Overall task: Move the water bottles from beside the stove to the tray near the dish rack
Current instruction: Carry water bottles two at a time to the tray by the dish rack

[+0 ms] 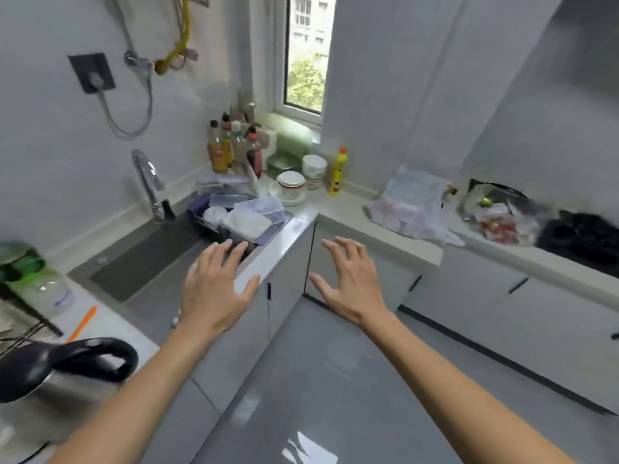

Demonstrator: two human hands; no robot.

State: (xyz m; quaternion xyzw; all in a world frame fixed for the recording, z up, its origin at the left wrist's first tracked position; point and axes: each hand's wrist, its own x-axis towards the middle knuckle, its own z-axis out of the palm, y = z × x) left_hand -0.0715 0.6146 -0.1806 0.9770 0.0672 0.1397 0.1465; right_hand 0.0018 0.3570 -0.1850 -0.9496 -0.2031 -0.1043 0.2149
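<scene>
Both my hands are stretched out in front of me with fingers spread and hold nothing. My left hand [214, 286] hovers over the front edge of the counter, just before the dish rack [234, 222], which holds clear plastic boxes and white dishes. My right hand [348, 283] hangs in the air in front of the corner cabinet doors. The black stove [582, 242] lies at the far right of the counter. I cannot make out any water bottles beside it; the picture is blurred there. No tray is plainly visible.
A sink [147, 259] with a chrome tap [147, 182] lies left of the rack. Sauce bottles [231, 149], stacked bowls [294, 185] and a yellow bottle [336, 172] fill the corner. Plastic bags [412, 205] lie near the stove. A black kettle [60, 366] stands at the lower left.
</scene>
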